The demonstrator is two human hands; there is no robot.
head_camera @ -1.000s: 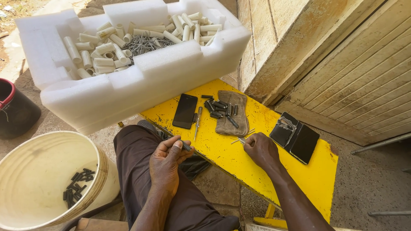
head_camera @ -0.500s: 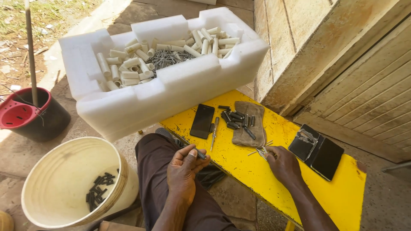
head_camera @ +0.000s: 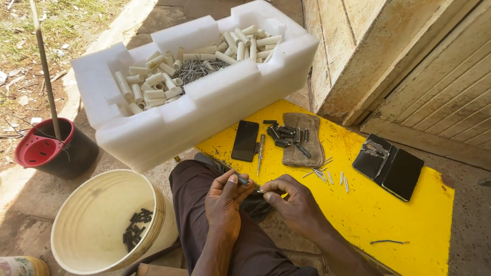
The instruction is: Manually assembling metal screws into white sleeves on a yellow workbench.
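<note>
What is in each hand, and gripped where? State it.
The left hand pinches a small dark piece at its end between thumb and fingertips. The right hand pinches a thin pin by its end.

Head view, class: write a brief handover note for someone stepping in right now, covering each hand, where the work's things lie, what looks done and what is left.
Left hand: pinch grip on a small dark piece, over the lap.
Right hand: fingertips hold a thin metal pin against that piece.
Things: loose pins lie on the yellow board; more dark pieces sit on the cloth, beside a screwdriver and a phone.
Done: some dark pieces lie in the cream bucket.
Left: the pieces on the cloth and the loose pins; the foam box holds white tubes and a heap of pins.
</note>
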